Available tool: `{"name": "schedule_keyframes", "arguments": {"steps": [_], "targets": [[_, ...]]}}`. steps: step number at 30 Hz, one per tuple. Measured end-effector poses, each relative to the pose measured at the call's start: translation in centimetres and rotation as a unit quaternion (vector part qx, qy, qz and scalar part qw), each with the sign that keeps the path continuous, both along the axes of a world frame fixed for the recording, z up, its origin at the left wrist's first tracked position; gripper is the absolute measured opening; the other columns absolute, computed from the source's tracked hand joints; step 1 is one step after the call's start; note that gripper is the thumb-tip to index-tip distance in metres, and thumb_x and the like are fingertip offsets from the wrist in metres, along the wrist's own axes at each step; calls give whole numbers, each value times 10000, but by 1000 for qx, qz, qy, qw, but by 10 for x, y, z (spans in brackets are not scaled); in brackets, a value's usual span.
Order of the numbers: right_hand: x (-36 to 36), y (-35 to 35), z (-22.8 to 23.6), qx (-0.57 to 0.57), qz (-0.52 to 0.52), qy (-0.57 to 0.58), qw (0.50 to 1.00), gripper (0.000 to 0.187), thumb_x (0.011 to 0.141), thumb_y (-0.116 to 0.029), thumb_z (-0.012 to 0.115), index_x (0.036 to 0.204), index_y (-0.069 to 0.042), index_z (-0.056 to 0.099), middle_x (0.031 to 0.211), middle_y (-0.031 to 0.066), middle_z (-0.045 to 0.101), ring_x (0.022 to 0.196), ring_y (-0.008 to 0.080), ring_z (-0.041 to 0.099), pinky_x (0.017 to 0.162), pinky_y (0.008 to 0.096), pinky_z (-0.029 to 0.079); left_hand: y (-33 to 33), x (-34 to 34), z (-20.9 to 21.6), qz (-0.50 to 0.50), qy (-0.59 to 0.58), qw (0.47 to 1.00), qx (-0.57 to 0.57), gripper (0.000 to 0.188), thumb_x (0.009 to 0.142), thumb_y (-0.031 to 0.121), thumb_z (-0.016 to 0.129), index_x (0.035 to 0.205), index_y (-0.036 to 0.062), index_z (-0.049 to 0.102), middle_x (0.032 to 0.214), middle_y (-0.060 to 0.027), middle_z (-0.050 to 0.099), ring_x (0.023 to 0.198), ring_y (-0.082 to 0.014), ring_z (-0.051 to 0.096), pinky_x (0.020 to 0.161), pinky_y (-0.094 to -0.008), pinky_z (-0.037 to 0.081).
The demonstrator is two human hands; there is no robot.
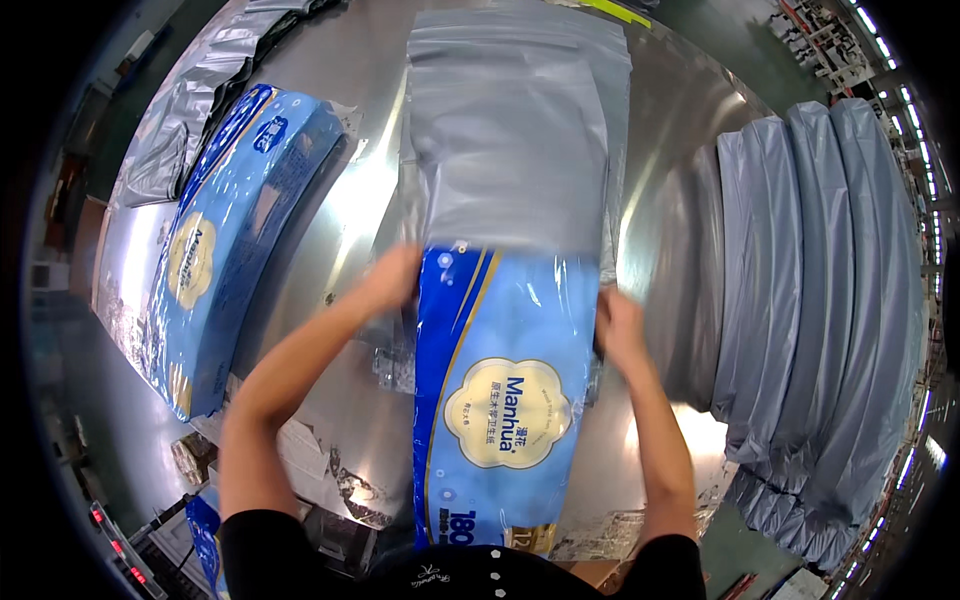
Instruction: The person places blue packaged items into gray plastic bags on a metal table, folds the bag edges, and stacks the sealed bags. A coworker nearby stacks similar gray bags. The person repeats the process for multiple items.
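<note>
A long blue pack of toilet paper (570, 330) with a cream label lies in front of me, its near end against my body. Its far end is inside a grey plastic mailing bag (515, 150) that lies flat on the metal table. My left hand (395, 275), slightly blurred, is closed at the bag's left edge by its mouth. On the opposite side, my right hand (620, 322) is closed at the bag's right edge, beside the pack. The fingertips of both hands are partly hidden behind the bag and pack.
A second blue pack (240, 230) rests on the metal table (670, 200) at the left. Grey bags (180, 130) lie at the far left, and several stacks of folded grey bags (800, 280) overhang the right edge. Part of another blue pack (205, 535) shows at lower left.
</note>
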State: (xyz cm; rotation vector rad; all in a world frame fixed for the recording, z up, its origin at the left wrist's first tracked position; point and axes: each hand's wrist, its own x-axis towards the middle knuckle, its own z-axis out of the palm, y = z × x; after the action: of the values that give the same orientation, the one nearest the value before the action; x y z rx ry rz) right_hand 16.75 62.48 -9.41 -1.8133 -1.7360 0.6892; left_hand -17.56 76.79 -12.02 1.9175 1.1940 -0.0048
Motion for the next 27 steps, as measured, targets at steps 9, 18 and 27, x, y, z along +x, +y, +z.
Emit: {"name": "schedule_keyframes", "arguments": {"steps": [9,18,27], "targets": [[-106,-422,27,-400,166,-18,901,287,806,-136,603,1071,-33,642,1005,202,652,868,369,632,766,417,509,-423,-145,-18,-169,-80,947,-263,423,726,99,608,1143,33,631,1040,-271,643,1019,-388,626,919,-467,461],[-61,-388,58,-179,-216,258,924,165,828,-128,649,945,-14,672,757,66,652,712,152,624,642,318,490,-370,-96,27,190,-189,955,-125,166,881,180,632,873,18,594,644,-59,601,546,-125,550,533,-302,446],[-174,-355,21,162,35,40,985,226,901,-140,549,1088,-21,594,944,173,620,852,371,603,753,457,482,-415,-112,-1,310,-275,885,-214,165,839,107,715,786,6,596,713,-43,646,630,-94,603,571,-230,469]]}}
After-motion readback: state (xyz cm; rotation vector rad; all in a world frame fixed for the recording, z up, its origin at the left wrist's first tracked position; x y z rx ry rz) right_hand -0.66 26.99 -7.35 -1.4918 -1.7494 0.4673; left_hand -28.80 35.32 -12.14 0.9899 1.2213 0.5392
